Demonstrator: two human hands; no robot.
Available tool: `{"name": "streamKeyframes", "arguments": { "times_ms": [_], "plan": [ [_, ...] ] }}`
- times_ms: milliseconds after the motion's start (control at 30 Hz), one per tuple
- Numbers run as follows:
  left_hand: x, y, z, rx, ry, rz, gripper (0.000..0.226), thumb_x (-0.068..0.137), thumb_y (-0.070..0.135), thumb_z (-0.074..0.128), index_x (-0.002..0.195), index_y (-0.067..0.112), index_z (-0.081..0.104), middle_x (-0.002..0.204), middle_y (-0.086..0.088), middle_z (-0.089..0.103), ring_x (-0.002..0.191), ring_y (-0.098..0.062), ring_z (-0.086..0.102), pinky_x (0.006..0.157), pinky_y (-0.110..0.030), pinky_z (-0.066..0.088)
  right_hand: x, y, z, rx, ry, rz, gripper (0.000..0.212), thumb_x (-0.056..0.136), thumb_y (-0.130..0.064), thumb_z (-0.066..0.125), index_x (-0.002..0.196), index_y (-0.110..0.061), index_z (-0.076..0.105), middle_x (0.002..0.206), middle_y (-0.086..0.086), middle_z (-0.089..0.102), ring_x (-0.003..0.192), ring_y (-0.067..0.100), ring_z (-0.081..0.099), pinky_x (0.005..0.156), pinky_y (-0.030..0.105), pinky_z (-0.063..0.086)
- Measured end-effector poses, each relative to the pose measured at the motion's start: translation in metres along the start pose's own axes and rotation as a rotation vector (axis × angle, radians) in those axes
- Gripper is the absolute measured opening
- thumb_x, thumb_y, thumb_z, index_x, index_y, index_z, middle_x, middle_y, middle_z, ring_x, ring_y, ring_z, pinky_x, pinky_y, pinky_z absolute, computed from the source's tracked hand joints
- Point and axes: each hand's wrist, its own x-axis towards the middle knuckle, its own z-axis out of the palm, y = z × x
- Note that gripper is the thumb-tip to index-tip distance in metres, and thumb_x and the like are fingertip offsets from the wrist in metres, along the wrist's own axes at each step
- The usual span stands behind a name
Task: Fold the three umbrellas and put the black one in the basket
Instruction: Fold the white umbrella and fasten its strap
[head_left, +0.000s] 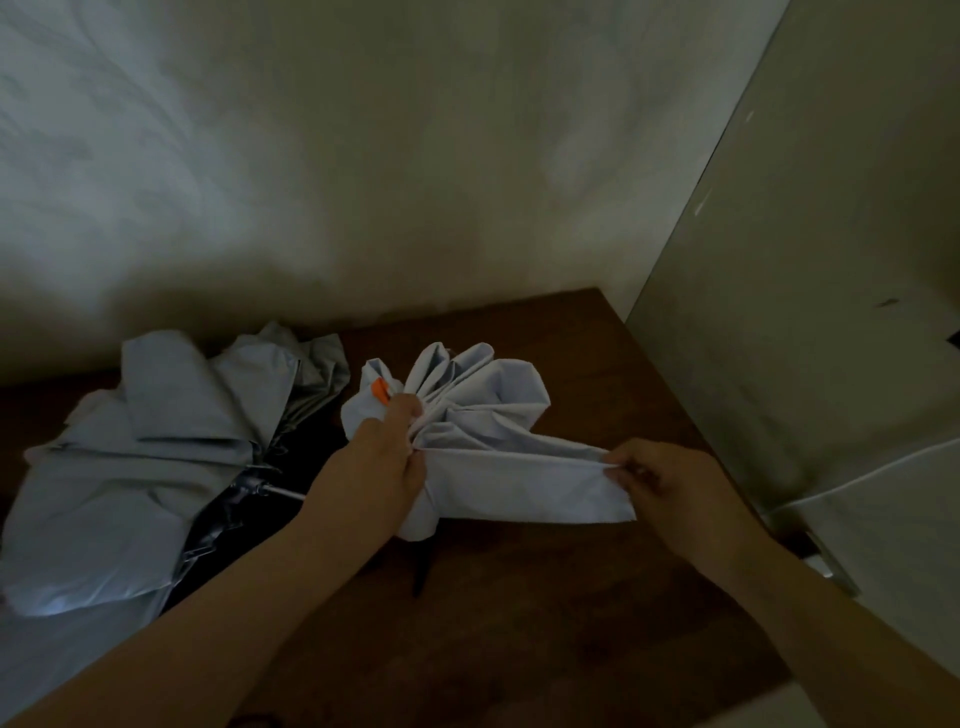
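Progress: One pale grey fabric umbrella is mid-fold on the dark brown wooden table, its pleats gathered but not wrapped or strapped. By the look of it, two more wait, and no basket is in view, so most of the task remains.

Right hand: Nearest the camera, right of the pale umbrella, it pinches the free end of one canopy panel between thumb and curled fingers, drawing the panel out flat and taut.

Left hand: At the umbrella's gathered middle, fingers closed tight round the bunched pleats. A small orange tab shows just above the knuckles.

Handle: A dark tip, probably the umbrella's handle, pokes out below the canopy toward the camera.

Left of the pale umbrella: A crumpled blue-grey umbrella canopy lies unfolded, and just beside it is shiny black fabric with a silver shaft, likely the black umbrella, untouched.

Beyond the umbrella: A mottled pale plaster wall.

Right of the umbrella: A tall light-coloured cabinet side stands at the table's edge.
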Motion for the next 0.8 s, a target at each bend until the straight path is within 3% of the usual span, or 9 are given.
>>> {"name": "streamKeyframes", "arguments": {
  "times_ms": [133, 233, 300, 367, 400, 500, 633, 700, 800],
  "plan": [
    [0.002, 0.007, -0.002, 0.021, -0.063, -0.015, 0.052, 0.109, 0.025, 0.046, 0.157, 0.025, 0.028, 0.107, -0.007, 0.056, 0.064, -0.003, 0.043, 0.053, -0.012, 0.032, 0.001, -0.002, 0.001, -0.043, -0.003, 0.085, 0.041, 0.087, -0.026, 0.062, 0.125, -0.028, 0.046, 0.105, -0.013, 0.051, 0.103, 0.009, 0.052, 0.087, 0.023, 0.043],
    [0.002, 0.009, -0.001, 0.058, -0.103, -0.007, 0.053, 0.11, 0.028, 0.042, 0.16, 0.026, 0.022, 0.123, -0.008, 0.057, 0.064, 0.001, 0.037, 0.054, -0.01, 0.033, 0.006, -0.009, 0.002, -0.292, -0.279, 0.101, 0.064, 0.082, -0.039, 0.067, 0.136, -0.03, 0.034, 0.128, -0.006, 0.046, 0.119, 0.015, 0.042, 0.101, 0.035, 0.039],
    [-0.001, 0.009, 0.002, 0.077, -0.122, -0.007, 0.055, 0.111, 0.031, 0.039, 0.161, 0.028, 0.018, 0.119, -0.003, 0.05, 0.065, -0.001, 0.039, 0.06, -0.01, 0.041, 0.012, -0.018, 0.007, -0.217, -0.359, 0.079, 0.07, 0.077, -0.051, 0.067, 0.136, -0.03, 0.035, 0.134, -0.008, 0.041, 0.121, 0.014, 0.04, 0.1, 0.035, 0.041],
    [-0.007, 0.011, 0.002, 0.078, -0.161, -0.012, 0.056, 0.11, 0.033, 0.04, 0.161, 0.031, 0.017, 0.112, 0.003, 0.036, 0.072, -0.004, 0.042, 0.078, -0.02, 0.054, 0.024, -0.032, 0.015, -0.003, -0.336, 0.023, 0.061, 0.081, -0.05, 0.063, 0.133, -0.029, 0.04, 0.13, -0.008, 0.046, 0.111, 0.009, 0.047, 0.092, 0.029, 0.046],
    [-0.01, 0.014, 0.0, 0.083, -0.181, -0.014, 0.056, 0.11, 0.033, 0.039, 0.161, 0.033, 0.017, 0.111, 0.005, 0.032, 0.073, -0.004, 0.042, 0.078, -0.02, 0.054, 0.03, -0.04, 0.02, 0.072, -0.342, 0.003, 0.052, 0.086, -0.046, 0.059, 0.132, -0.028, 0.042, 0.126, -0.006, 0.05, 0.107, 0.008, 0.05, 0.089, 0.027, 0.048],
    [-0.015, 0.022, -0.001, 0.151, -0.194, 0.043, 0.055, 0.112, 0.033, 0.035, 0.161, 0.04, 0.011, 0.118, 0.002, 0.037, 0.066, 0.001, 0.034, 0.056, -0.01, 0.036, 0.047, -0.06, 0.03, 0.197, -0.344, -0.01, 0.033, 0.097, -0.038, 0.043, 0.125, -0.023, 0.049, 0.108, -0.003, 0.057, 0.091, 0.008, 0.055, 0.075, 0.022, 0.048],
    [-0.019, 0.024, -0.002, 0.19, -0.218, 0.048, 0.056, 0.113, 0.034, 0.029, 0.162, 0.041, 0.003, 0.146, -0.005, 0.039, 0.08, -0.001, 0.04, 0.066, -0.01, 0.033, 0.05, -0.065, 0.04, 0.216, -0.259, -0.082, 0.02, 0.096, -0.032, 0.047, 0.11, -0.022, 0.058, 0.087, -0.013, 0.053, 0.077, 0.0, 0.049, 0.066, 0.014, 0.038],
    [-0.019, 0.021, 0.002, 0.266, -0.131, 0.124, 0.052, 0.113, 0.031, 0.035, 0.162, 0.036, 0.017, 0.144, -0.008, 0.044, 0.084, -0.003, 0.041, 0.067, -0.009, 0.031, 0.051, -0.068, 0.045, 0.253, -0.217, -0.089, 0.019, 0.095, -0.032, 0.051, 0.107, -0.021, 0.061, 0.083, -0.016, 0.052, 0.074, -0.005, 0.048, 0.066, 0.011, 0.037],
    [-0.016, 0.013, 0.008, 0.279, -0.035, 0.313, 0.035, 0.096, 0.025, 0.064, 0.131, 0.027, 0.065, 0.103, -0.009, 0.065, 0.049, 0.0, 0.023, 0.037, -0.01, 0.02, 0.054, -0.073, 0.048, 0.25, -0.185, -0.032, 0.014, 0.093, -0.031, 0.054, 0.096, -0.02, 0.062, 0.078, -0.01, 0.054, 0.074, 0.002, 0.05, 0.07, 0.018, 0.041]
  ]
}}
